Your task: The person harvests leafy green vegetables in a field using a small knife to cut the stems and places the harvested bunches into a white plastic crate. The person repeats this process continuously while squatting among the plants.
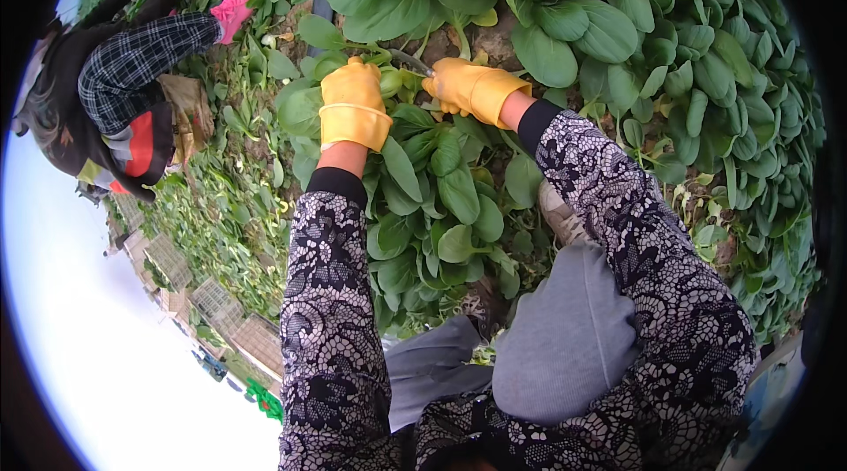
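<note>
Both my hands wear yellow rubber gloves. My right hand [456, 88] is closed around the end of a curved metal blade [411, 61], perhaps a sickle; its handle is hidden in the glove. The blade reaches left among stems towards my left hand. My left hand [357, 90] is closed at a leafy green plant [324, 64], its fingertips hidden from view; the leaves lie around and behind the glove. Pale stem bases [392, 82] show between the two hands. Below them stand more leafy greens [456, 186], rooted in the soil.
Dense rows of leafy greens [695, 74] stand at the right. Cut leaves [231, 219] litter the ground at the left, where a co-worker [126, 81] in plaid trousers bends beside a sack [185, 114]. Several crates [215, 305] stand further off. My shoe [559, 213] is among the plants.
</note>
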{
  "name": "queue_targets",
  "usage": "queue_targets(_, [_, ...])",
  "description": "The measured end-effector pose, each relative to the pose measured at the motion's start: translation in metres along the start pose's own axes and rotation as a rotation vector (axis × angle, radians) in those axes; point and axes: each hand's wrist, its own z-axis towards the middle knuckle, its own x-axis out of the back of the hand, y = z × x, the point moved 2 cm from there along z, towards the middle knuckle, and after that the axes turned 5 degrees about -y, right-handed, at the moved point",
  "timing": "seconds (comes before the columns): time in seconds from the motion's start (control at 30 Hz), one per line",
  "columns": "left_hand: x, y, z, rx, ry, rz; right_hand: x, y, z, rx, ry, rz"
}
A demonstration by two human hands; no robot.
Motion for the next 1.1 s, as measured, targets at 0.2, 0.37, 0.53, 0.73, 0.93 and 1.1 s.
queue_targets(0.2, [0.030,0.012,-0.048,-0.083,0.366,-0.248,-0.020,0.063,-0.072,0.452,0.702,0.016])
queue_targets(0.37, [0.056,0.043,-0.112,-0.170,0.620,-0.397,-0.018,0.052,-0.158,0.744,0.368,0.946])
queue_targets(0.53, [0.072,0.095,-0.159,-0.268,0.483,-0.426,-0.026,0.045,-0.212,0.849,0.176,0.961])
queue_targets(0.73, [0.089,0.154,-0.226,-0.234,0.512,-0.485,-0.053,0.091,-0.243,0.659,0.245,0.936])
queue_targets(0.93, [0.053,0.164,-0.220,-0.265,0.198,-0.627,-0.080,0.111,-0.245,0.602,-0.038,0.793])
queue_targets(1.1, [0.059,0.184,-0.218,-0.129,-0.022,-0.387,-0.068,0.132,-0.203,0.452,0.015,0.571])
